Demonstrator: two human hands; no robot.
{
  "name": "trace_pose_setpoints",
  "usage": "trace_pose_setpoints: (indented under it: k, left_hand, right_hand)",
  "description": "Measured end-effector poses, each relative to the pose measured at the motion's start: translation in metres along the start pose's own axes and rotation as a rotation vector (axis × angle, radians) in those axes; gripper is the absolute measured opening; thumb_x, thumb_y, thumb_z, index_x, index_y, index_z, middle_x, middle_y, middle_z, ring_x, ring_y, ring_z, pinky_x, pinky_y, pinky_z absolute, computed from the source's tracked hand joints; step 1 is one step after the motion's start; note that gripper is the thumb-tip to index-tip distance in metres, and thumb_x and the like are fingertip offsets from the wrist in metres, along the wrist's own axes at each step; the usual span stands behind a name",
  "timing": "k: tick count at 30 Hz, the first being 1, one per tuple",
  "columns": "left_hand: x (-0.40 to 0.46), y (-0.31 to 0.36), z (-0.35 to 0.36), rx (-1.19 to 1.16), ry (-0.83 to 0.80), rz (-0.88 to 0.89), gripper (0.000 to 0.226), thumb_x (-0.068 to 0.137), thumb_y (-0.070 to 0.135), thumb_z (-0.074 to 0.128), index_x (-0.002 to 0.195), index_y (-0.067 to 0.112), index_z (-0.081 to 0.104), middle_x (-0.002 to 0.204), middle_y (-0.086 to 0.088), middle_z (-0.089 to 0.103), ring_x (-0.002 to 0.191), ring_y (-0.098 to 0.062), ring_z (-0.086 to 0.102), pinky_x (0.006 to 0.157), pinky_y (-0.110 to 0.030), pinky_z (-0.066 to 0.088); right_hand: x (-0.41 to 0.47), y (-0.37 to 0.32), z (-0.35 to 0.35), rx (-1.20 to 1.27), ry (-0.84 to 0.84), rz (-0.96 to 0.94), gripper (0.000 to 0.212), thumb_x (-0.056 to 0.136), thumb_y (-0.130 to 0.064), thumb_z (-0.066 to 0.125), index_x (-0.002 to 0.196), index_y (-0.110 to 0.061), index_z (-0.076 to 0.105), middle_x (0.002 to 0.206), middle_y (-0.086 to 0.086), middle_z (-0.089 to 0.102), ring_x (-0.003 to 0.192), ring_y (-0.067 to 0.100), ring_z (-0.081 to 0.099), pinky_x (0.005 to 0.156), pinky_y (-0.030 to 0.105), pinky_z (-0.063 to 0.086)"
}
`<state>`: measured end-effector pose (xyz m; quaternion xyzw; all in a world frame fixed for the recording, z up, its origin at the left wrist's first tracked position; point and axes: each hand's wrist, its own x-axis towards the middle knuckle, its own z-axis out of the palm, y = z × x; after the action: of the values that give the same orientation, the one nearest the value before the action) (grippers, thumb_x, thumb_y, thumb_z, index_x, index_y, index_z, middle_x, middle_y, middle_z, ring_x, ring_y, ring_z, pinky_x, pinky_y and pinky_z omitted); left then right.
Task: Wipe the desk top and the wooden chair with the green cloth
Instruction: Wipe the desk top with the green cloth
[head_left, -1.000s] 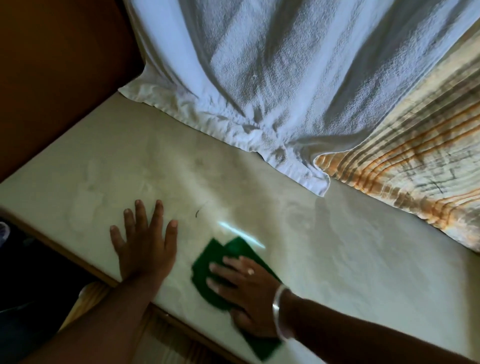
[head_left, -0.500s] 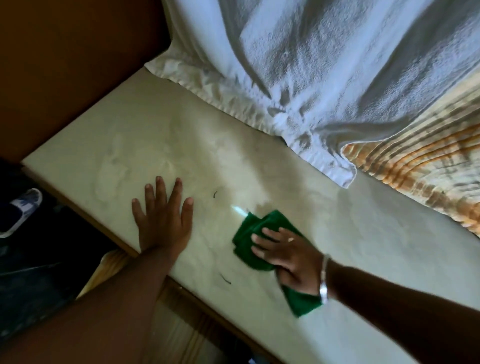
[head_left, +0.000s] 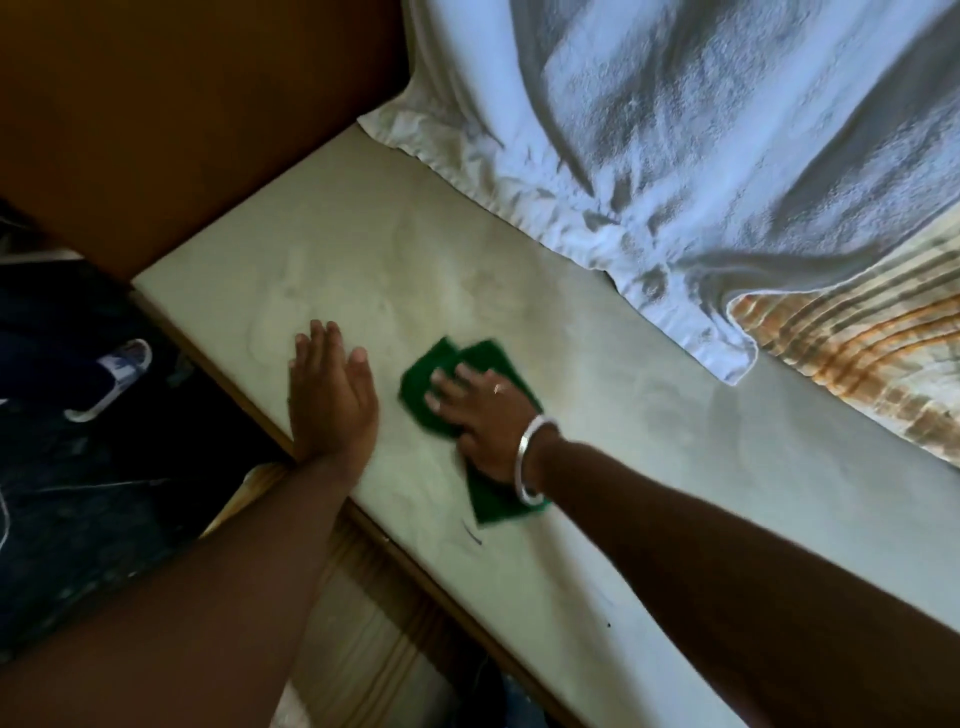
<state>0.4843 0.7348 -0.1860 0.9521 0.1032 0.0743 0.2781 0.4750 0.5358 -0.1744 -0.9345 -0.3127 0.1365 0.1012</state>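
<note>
A white towel (head_left: 675, 130) hangs in folds at the top right, its hem crumpled. Just beside its lower edge lies a cloth (head_left: 857, 364) with orange and brown stripes. A brown panel (head_left: 182, 104) fills the upper left. On the dark floor (head_left: 78, 493) at the left lies a white-soled sandal (head_left: 111, 376).

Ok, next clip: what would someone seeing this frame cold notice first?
Probably the green cloth at the middle of the pale desk top, pressed flat under the right hand, which wears a silver bangle. Just left of it the left hand lies spread, palm down, near the desk's front edge. Behind them a rumpled white towel hangs onto the back of the desk and fills the upper right.
</note>
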Motion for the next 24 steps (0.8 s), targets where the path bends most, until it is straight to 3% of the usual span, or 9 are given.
trace_pose_setpoints:
  k: [2,4,8,12,14,16,18,21,24]
  left_hand:
    - [0.008,-0.02,-0.008,0.155,-0.038,0.019,0.062,0.105,0.037,0.031,0.154,-0.001,0.03,0.162,-0.022,0.028,0.152,-0.038,0.021,0.124,-0.049,0.014]
    - [0.007,-0.035,-0.005,0.297,-0.153,0.038,0.066,0.106,0.041,0.032,0.159,0.005,0.018,0.166,-0.023,0.015,0.153,-0.039,0.013,0.124,-0.05,0.008]
    - [0.012,-0.042,0.004,0.433,-0.176,0.058,0.067,0.102,0.055,0.021,0.16,0.022,0.017,0.167,-0.022,0.011,0.153,-0.04,0.01,0.123,-0.049,0.005]
    - [0.016,-0.046,0.003,0.46,-0.184,0.066,0.064,0.102,0.052,0.023,0.16,0.024,0.018,0.167,-0.02,0.01,0.153,-0.038,0.009,0.123,-0.049,0.005]
    - [0.014,-0.044,0.002,0.454,-0.189,0.065,0.063,0.103,0.051,0.024,0.16,0.025,0.018,0.167,-0.02,0.01,0.154,-0.038,0.009,0.123,-0.048,0.005]
    - [0.013,-0.043,0.001,0.455,-0.195,0.063,0.063,0.102,0.05,0.025,0.16,0.025,0.018,0.167,-0.019,0.009,0.154,-0.038,0.009,0.123,-0.049,0.006]
    - [0.014,-0.042,-0.001,0.46,-0.209,0.065,0.063,0.102,0.05,0.025,0.16,0.026,0.017,0.168,-0.019,0.009,0.154,-0.037,0.009,0.124,-0.049,0.007]
    - [0.015,-0.043,0.001,0.453,-0.199,0.065,0.063,0.102,0.051,0.024,0.159,0.026,0.017,0.168,-0.018,0.01,0.154,-0.037,0.009,0.123,-0.048,0.006]
    - [0.015,-0.045,0.002,0.466,-0.195,0.068,0.063,0.102,0.053,0.022,0.16,0.027,0.014,0.168,-0.018,0.009,0.154,-0.036,0.008,0.123,-0.048,0.006]
  right_hand:
    - [-0.036,-0.018,0.008,0.078,-0.015,-0.268,0.054,0.08,-0.013,0.054,0.134,-0.008,0.051,0.144,0.019,0.044,0.133,0.047,0.035,0.106,0.06,0.03]
    - [-0.067,0.003,0.004,0.203,-0.003,-0.375,0.045,0.074,-0.007,0.06,0.119,-0.006,0.065,0.132,0.017,0.057,0.128,0.045,0.043,0.104,0.061,0.034]
    - [-0.054,0.08,-0.024,0.381,0.085,-0.001,0.051,0.067,0.011,0.068,0.116,-0.003,0.066,0.131,0.018,0.056,0.133,0.034,0.036,0.11,0.053,0.03]
    - [0.01,0.086,-0.035,0.329,0.243,0.265,0.053,0.076,-0.001,0.064,0.126,-0.019,0.06,0.144,0.002,0.046,0.141,0.026,0.029,0.117,0.038,0.018]
    - [0.019,0.05,-0.026,0.29,0.258,0.194,0.048,0.076,-0.002,0.062,0.123,-0.013,0.063,0.14,0.009,0.05,0.137,0.034,0.035,0.114,0.046,0.027]
    - [-0.011,0.005,-0.005,0.243,0.25,-0.058,0.036,0.079,-0.007,0.057,0.114,-0.007,0.068,0.129,0.015,0.06,0.128,0.04,0.047,0.108,0.052,0.035]
    - [-0.074,-0.025,0.015,0.243,0.144,-0.264,0.037,0.089,-0.022,0.041,0.111,-0.012,0.07,0.127,0.009,0.063,0.127,0.034,0.049,0.109,0.048,0.035]
    - [-0.165,-0.009,0.025,0.256,-0.005,-0.242,0.037,0.085,-0.021,0.046,0.116,-0.026,0.066,0.136,-0.008,0.056,0.135,0.02,0.041,0.106,0.045,0.039]
    - [-0.189,0.017,0.012,0.243,-0.017,-0.123,0.041,0.082,-0.016,0.048,0.117,-0.027,0.066,0.139,-0.009,0.053,0.135,0.022,0.041,0.098,0.053,0.044]
